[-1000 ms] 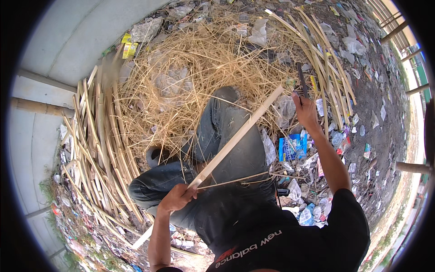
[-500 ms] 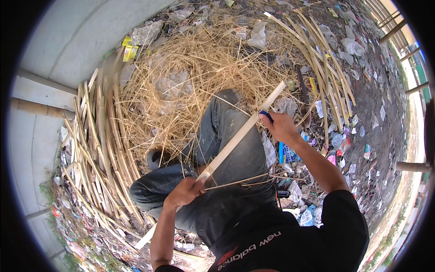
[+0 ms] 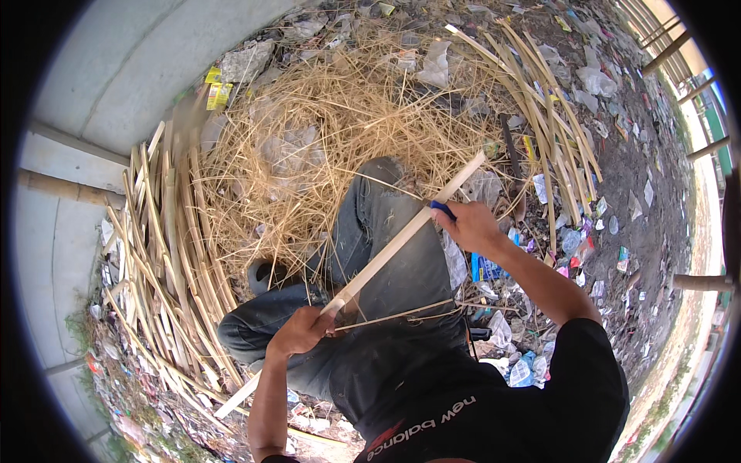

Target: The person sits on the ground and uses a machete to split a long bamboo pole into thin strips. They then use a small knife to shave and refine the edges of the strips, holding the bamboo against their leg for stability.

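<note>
A long pale strip of split bamboo slants across my lap. My left hand is closed round its lower part, and the tail end comes out below that hand near my forearm. Farther up the strip, my right hand grips a small knife with a blue handle. The knife lies against the strip's edge, short of its far tip; its blade is mostly hidden. A thin sliver lies across my thigh, close to my left hand.
A heap of straw-like shavings spreads beyond my legs. Long bamboo strips are piled at left, and another bundle lies at far right. A dark long-bladed tool rests beside it. Plastic litter covers the ground; a grey wall stands at left.
Both hands have shifted slightly left and toward me. The strip has moved the same way, and more of its tail shows below my left hand.
</note>
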Tool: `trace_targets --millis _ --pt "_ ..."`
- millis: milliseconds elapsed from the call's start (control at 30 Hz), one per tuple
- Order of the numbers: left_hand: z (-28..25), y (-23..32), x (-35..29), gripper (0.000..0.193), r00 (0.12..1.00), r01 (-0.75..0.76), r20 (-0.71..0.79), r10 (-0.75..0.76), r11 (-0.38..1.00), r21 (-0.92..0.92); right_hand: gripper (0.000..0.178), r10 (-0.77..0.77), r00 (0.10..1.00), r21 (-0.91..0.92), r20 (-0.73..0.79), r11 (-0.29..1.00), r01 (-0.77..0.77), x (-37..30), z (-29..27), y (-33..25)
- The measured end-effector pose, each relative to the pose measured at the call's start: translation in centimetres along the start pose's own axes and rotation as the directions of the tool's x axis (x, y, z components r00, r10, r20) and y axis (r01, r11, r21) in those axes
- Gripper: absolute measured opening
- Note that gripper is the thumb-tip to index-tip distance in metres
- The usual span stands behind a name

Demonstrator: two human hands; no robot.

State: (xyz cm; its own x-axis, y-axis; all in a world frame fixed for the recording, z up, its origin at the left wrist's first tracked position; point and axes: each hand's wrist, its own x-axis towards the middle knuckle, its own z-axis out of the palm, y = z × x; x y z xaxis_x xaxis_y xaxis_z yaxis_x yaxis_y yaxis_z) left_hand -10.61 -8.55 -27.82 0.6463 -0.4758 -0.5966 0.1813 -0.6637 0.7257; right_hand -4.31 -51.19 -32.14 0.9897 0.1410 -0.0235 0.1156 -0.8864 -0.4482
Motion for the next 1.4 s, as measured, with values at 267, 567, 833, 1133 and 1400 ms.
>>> trace_targets --millis 267,567,833,1133,1400 --pt "-0.7 -0.8 -1.8 0.054 0.998 0.046 0.036 -0.045 0.998 -0.047 0.057 0.417 0.880 0.046 -0.229 0.907 -0.418 3.5 -2.8 10.0" --pt "-0.4 -0.2 -0.2 0.054 0.999 -0.036 0.032 0.039 0.997 -0.072 0.050 0.068 0.997 0.085 0.022 0.994 -0.070 -1.7 0.1 -4.7" --pt "-0.3 -0.3 -1.4 0.053 0.986 0.149 0.087 -0.141 0.984 -0.096 0.058 0.292 0.954 0.023 -0.066 0.956 -0.291 2.4 -1.7 2.4" --pt "-1.4 -0.9 -2.0 0.052 0.995 0.100 0.036 -0.098 0.993 -0.064 0.057 -0.081 0.996 -0.121 -0.048 0.990 0.075 -0.1 1.4 -2.4" --pt "-1.0 -2.9 -3.8 0.054 0.989 0.143 0.056 -0.139 0.987 -0.069 0.059 0.361 0.893 0.111 -0.267 0.933 -0.344 3.8 -5.6 6.0"
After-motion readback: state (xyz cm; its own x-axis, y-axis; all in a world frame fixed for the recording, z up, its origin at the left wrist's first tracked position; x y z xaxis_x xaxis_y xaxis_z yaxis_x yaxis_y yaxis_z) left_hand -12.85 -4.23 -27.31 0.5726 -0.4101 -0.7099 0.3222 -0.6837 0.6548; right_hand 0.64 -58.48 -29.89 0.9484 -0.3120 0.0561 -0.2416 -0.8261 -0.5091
